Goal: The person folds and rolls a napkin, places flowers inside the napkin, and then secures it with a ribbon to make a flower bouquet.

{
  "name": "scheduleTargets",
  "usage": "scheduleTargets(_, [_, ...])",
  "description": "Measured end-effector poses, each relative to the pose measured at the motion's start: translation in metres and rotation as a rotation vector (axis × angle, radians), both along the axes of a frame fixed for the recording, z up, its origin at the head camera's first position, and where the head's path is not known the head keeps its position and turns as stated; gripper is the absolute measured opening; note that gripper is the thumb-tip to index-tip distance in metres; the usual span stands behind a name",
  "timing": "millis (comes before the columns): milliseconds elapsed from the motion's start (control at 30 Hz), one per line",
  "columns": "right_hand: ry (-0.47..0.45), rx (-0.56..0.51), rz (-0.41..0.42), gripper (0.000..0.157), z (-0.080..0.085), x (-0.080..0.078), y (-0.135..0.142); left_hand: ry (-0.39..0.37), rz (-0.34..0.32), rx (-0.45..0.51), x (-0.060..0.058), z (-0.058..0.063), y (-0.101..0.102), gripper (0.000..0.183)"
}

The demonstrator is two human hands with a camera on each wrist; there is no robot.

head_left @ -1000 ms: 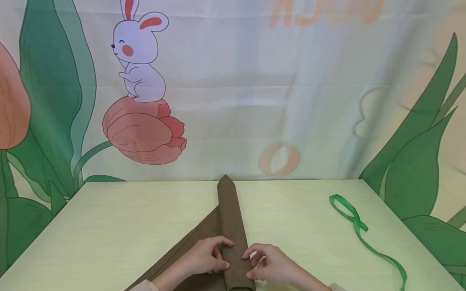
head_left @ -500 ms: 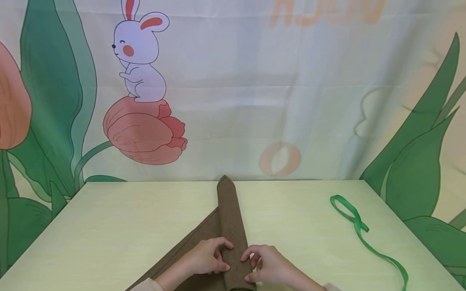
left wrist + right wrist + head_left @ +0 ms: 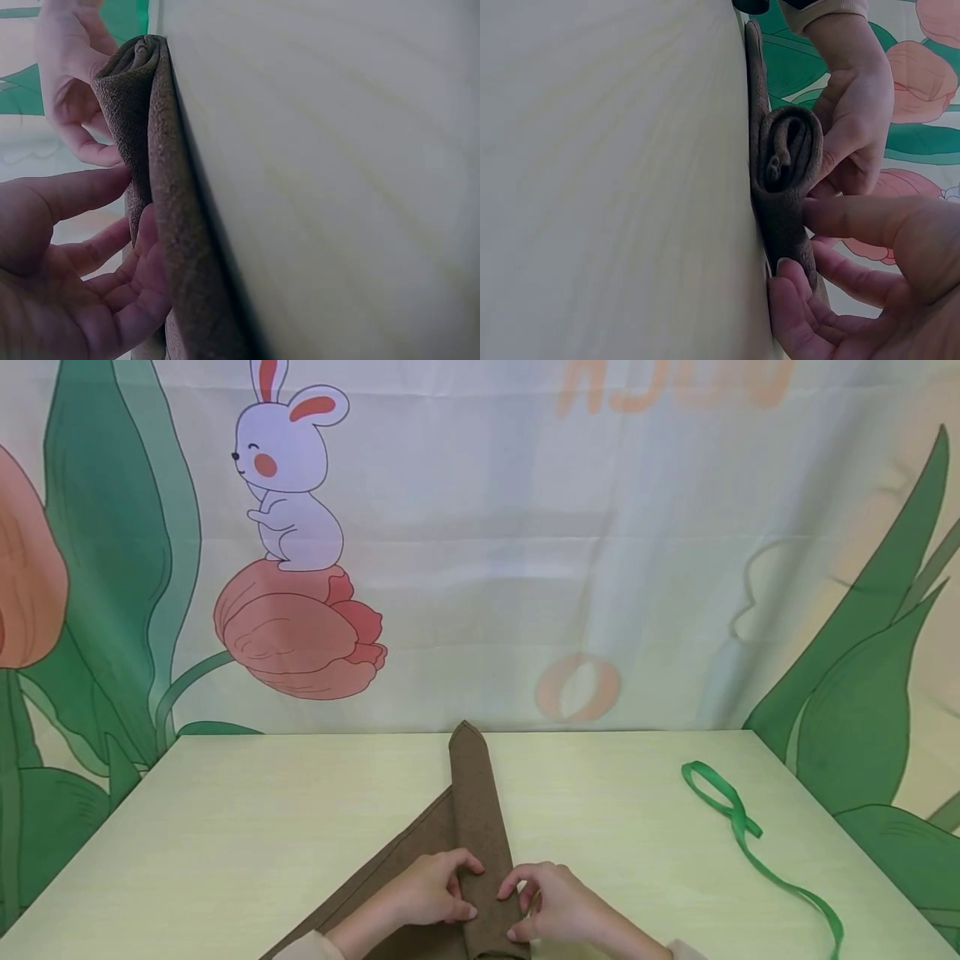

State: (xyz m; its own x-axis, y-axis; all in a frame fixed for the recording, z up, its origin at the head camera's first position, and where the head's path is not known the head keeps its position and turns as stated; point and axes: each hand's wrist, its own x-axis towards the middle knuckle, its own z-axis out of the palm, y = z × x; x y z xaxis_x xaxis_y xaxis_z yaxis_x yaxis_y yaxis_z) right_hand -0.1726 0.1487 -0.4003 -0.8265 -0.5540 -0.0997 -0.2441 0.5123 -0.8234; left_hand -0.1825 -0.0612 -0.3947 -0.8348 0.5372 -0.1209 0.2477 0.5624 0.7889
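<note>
A brown cloth (image 3: 474, 827), partly rolled into a flattened tube, lies lengthwise on the table with its pointed end at the back edge. Its unrolled part (image 3: 405, 868) spreads out to the left. My left hand (image 3: 431, 889) holds the roll's left side, thumb and curled fingers against it. On the other side, my right hand (image 3: 555, 902) pinches the edge of the roll near its front end. The right wrist view shows the coiled layers (image 3: 786, 150) at that end. In the left wrist view the cloth (image 3: 169, 187) runs between the fingers of the left hand (image 3: 90, 262).
A green ribbon (image 3: 780, 883) with a loop at its far end lies on the right of the pale table (image 3: 622, 810). Behind the table hangs a backdrop (image 3: 480, 568) printed with a rabbit, tulips and leaves.
Both hands keep almost the same place on the rolled cloth. The whole head view has shifted very slightly.
</note>
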Motion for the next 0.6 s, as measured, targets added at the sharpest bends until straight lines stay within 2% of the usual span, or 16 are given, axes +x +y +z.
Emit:
scheduleTargets(200, [-0.038,-0.021,-0.02,0.029,0.001,0.0,0.01,0.039,-0.024,-0.023,0.001,0.0,0.011,0.039])
scheduleTargets(400, [-0.072,-0.05,-0.035,0.031,0.007,0.001,0.024,0.027,-0.034,-0.024,0.0,0.001,0.027,0.04])
scheduleTargets(600, [-0.06,-0.06,-0.046,0.033,0.015,0.001,0.036,0.047,-0.053,-0.029,0.001,0.002,0.042,0.042])
